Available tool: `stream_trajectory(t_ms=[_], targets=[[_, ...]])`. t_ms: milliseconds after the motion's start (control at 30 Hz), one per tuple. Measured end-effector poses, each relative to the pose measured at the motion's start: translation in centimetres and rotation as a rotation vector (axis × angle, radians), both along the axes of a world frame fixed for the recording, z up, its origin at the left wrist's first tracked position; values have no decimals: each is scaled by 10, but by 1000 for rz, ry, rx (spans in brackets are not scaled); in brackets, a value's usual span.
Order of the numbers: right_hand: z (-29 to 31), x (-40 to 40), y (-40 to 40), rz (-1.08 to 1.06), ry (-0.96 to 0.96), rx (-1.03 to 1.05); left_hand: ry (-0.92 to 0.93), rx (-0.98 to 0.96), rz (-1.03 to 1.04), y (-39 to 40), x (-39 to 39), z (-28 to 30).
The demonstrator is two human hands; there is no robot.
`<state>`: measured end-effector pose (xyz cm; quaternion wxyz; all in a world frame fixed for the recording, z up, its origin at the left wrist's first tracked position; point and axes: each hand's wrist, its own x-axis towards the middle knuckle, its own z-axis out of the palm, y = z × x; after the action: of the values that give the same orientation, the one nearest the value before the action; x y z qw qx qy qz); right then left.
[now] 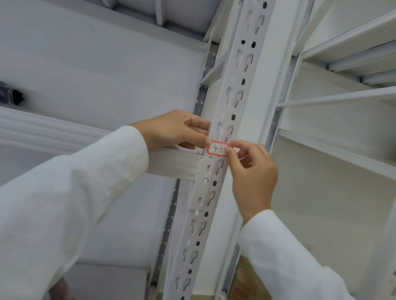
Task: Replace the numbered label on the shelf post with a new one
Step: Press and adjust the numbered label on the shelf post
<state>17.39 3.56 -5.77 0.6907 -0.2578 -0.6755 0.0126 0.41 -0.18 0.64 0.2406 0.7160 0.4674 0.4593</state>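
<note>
A small white label (217,149) with a red border and a handwritten "42" sits on the white perforated shelf post (236,86), just above the beam bracket. My left hand (177,131) grips the post's left edge, its thumb touching the label's left end. My right hand (250,171) pinches the label's right end between thumb and forefinger. Whether the label is fully stuck down I cannot tell. Both arms wear white sleeves.
A white shelf beam (171,164) joins the post at a bracket (202,183) right under the label. A black bag (3,92) lies on the left shelf. A cardboard box (249,295) with red print stands low right. More white shelving (355,96) is on the right.
</note>
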Motion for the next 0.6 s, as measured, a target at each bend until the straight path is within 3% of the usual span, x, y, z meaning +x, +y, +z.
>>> stream_trajectory(t_ms=[600], targets=[[16, -4, -8, -354, -325, 19, -1, 1, 37, 1, 0, -1]])
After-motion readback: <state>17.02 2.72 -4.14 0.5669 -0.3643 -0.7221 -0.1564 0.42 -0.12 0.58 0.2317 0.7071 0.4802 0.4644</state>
